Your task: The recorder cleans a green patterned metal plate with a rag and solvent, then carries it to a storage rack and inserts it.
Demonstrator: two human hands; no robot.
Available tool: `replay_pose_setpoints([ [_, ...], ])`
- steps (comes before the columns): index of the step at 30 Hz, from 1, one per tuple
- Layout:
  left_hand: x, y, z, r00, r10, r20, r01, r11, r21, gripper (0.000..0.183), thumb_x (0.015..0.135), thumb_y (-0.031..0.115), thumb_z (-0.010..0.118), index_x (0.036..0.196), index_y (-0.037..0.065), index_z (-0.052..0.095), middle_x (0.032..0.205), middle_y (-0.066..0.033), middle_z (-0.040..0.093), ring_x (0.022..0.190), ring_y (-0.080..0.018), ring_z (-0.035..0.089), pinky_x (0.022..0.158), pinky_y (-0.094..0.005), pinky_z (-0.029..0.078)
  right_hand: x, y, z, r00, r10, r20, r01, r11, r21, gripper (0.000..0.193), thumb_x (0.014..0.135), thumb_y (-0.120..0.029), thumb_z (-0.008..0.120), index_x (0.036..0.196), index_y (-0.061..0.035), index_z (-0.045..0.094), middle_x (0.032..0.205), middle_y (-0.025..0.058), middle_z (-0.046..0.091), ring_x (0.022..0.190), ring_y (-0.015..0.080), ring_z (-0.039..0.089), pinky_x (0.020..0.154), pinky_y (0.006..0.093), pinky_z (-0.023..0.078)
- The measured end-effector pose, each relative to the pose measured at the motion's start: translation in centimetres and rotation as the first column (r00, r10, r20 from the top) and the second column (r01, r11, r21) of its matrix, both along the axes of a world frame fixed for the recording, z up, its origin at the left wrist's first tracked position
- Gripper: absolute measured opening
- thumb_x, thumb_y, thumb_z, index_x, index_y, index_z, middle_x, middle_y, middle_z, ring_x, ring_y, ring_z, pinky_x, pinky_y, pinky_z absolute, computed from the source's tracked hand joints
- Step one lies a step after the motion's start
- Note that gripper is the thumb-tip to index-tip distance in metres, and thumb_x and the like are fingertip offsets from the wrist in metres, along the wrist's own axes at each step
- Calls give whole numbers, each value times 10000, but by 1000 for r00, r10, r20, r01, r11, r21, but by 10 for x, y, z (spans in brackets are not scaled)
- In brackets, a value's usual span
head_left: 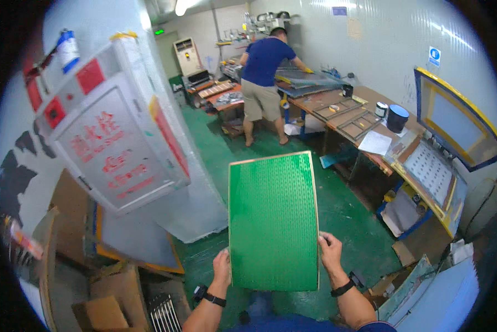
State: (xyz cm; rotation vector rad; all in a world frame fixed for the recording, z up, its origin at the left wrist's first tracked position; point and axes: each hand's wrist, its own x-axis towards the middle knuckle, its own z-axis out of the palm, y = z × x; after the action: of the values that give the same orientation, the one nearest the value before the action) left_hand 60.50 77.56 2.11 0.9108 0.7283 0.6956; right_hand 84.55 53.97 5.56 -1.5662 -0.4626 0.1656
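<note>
A large rectangular green circuit board panel (273, 221) with copper-coloured edges is held up in front of me. Rows of small marks cover its face. My left hand (222, 268) grips its left edge near the lower corner, fingers partly hidden behind it. On the opposite edge, slightly higher, my right hand (330, 252) pinches the panel between thumb and fingers. Both wrists wear dark straps. The panel hangs above the green floor (204, 257), touching nothing but my hands.
Ahead, a person (268, 72) in a blue shirt leans over a long workbench (320, 102). A screen-printing frame (458, 119) is tilted up at the right, near a dark blue tub (397, 118). A white cabinet (116, 144) juts from the left wall. Boards (436, 299) lean at lower right.
</note>
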Motion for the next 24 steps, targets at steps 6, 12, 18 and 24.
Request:
replay_pose_setpoints([
  [6, 159, 149, -15, 992, -109, 59, 114, 989, -94, 309, 960, 191, 418, 1128, -23, 565, 999, -103, 630, 895, -196, 612, 820, -337, 506, 127, 126, 12, 997, -73, -11, 72, 996, -53, 205, 869, -77, 592, 1013, 57, 649, 922, 78, 666, 848, 134, 600, 775, 282, 481],
  [12, 290, 289, -30, 999, -22, 32, 22, 1000, -1, 301, 951, 177, 415, 1090, -23, 593, 974, -76, 632, 885, -160, 600, 788, -315, 494, 249, 259, 33, 996, -83, 24, 84, 995, -51, 187, 878, -85, 598, 1002, 44, 651, 924, 67, 654, 844, 127, 584, 773, 278, 470],
  [18, 382, 407, -36, 968, 217, -129, -224, 974, -37, 258, 949, 193, 450, 1041, 6, 604, 940, -73, 622, 847, -162, 585, 762, -308, 475, 403, 441, 7, 988, 140, 60, -140, 990, 2, 175, 884, -82, 584, 993, 37, 650, 893, 58, 650, 808, 122, 576, 743, 275, 468],
  [24, 431, 533, -45, 901, 433, -11, -430, 891, -143, 259, 949, 198, 444, 1024, 6, 601, 962, -89, 614, 864, -182, 578, 781, -325, 463, 504, 639, 40, 921, 385, 54, -385, 923, -11, 168, 875, -58, 575, 989, 38, 653, 856, 53, 645, 773, 113, 576, 711, 267, 466],
])
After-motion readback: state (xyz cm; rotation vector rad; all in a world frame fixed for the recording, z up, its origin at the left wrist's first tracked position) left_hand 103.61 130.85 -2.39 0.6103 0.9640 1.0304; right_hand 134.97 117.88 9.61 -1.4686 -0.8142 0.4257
